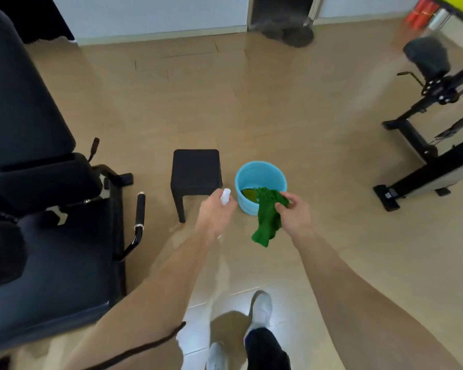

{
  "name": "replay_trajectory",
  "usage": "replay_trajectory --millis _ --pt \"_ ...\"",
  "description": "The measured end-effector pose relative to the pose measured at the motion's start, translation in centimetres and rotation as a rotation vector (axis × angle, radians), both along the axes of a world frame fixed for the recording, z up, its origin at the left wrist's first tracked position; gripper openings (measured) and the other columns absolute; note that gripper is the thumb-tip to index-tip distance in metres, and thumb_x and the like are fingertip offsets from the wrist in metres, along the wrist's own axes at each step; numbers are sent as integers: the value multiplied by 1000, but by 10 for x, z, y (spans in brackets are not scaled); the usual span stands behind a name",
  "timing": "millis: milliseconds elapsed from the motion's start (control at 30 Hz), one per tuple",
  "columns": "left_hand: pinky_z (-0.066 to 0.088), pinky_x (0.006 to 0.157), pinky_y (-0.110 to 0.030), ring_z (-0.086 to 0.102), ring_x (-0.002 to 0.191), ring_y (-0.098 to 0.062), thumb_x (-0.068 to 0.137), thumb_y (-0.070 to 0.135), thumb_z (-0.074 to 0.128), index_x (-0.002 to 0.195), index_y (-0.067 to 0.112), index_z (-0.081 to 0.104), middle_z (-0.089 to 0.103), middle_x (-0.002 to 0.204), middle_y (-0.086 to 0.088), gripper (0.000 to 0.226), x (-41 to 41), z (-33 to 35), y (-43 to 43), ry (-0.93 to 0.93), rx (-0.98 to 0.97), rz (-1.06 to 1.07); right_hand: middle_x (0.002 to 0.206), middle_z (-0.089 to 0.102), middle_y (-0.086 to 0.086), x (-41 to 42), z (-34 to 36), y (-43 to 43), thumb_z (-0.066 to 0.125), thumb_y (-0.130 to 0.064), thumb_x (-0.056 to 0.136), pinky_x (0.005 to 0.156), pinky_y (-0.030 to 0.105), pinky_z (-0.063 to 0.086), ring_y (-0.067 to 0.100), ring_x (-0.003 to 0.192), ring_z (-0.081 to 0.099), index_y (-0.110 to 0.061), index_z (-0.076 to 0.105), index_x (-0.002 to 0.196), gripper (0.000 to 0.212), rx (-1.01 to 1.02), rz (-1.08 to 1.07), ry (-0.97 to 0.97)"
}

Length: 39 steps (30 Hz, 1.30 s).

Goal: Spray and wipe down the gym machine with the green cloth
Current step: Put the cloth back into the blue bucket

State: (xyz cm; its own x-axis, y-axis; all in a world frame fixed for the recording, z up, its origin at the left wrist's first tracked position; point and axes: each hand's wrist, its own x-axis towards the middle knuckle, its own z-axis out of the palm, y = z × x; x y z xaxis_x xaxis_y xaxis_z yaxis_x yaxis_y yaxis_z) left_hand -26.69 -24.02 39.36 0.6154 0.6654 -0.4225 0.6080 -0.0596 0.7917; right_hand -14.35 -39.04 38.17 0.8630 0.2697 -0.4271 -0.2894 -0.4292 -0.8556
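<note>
right grip (296,213) pinches green cloth (267,222) | hangs below | left grip (215,212): bottle (226,195)

Gym machine (19,102) left; stool (195,169) just left of bucket (251,177); second machine (426,58) far right.

Crumpled green cloth (267,217) limp beside blue bucket (259,164), white spray bottle (226,196) just left, black gym machine (38,182) far left.

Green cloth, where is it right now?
Head view, centre: the green cloth hangs pinched in the right hand, at the near rim of the blue bucket.
</note>
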Motion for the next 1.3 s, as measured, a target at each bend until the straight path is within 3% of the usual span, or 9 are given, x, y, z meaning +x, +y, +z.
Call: replay_trajectory --millis 267,400,467,567,633,733,900,1033,1300 --pt "38 58 -30 44 65 -17 103 38 57 83 10 52 51 76 -4 35 139 -51 58 64 -54 61 128 67 11 181 -87 64 62 0 94 107 37 49 26 116 65 -12 63 133 40 -135 42 85" --pt "39 48 -19 44 46 -6 104 40 56 83 10 49 48 64 -1 37 202 -71 95 110 -71 143 136 62 11 262 -127 111 53 -2 91 111 44 44 30 122 61 -15 57 140 52 -245 76 175" --pt "42 57 -24 47 53 -9 104 44 56 85 9 52 50 66 0 40 223 -80 110 131 -85 173 131 63 8 280 -144 126 53 -5 89 110 42 45 29 119 61 -17 65 129 43 -300 128 166" --pt "49 71 -39 52 65 -16 102 48 57 88 8 58 54 69 1 43 243 -96 127 135 -112 200 99 69 4 277 -142 150 58 -9 87 83 30 54 19 83 64 -26 72 84 22 -333 363 235" --pt "55 78 -44 57 72 -17 102 48 58 96 7 65 60 75 0 42 251 -107 139 148 -115 198 83 66 -1 264 -140 172 59 -10 91 65 22 49 12 67 60 -23 70 82 19 -321 577 215" --pt "55 81 -40 64 83 -16 101 48 58 94 24 69 68 88 5 27 256 -129 163 142 -110 203 112 71 -5 244 -149 217 63 -18 87 89 32 51 14 100 65 -24 71 119 33 -223 828 105" --pt "61 90 -48 67 111 -17 90 66 56 129 38 67 63 125 7 49 247 -187 220 111 -90 267 88 68 -13 223 -188 302 68 -31 78 59 23 43 3 76 62 -31 66 109 30 -215 1002 -6" --pt "58 98 -45 64 115 -14 101 56 57 142 34 61 58 139 4 47 239 -243 270 119 -33 286 96 67 1 206 -246 363 57 -25 87 67 32 48 20 80 63 -27 60 97 11 -269 997 -120" --pt "43 91 -29 54 113 -9 107 46 55 148 32 57 52 144 6 43 229 -327 327 135 -26 297 100 71 -4 193 -326 422 56 -15 93 76 34 55 17 88 65 -23 70 113 25 -245 925 -149"
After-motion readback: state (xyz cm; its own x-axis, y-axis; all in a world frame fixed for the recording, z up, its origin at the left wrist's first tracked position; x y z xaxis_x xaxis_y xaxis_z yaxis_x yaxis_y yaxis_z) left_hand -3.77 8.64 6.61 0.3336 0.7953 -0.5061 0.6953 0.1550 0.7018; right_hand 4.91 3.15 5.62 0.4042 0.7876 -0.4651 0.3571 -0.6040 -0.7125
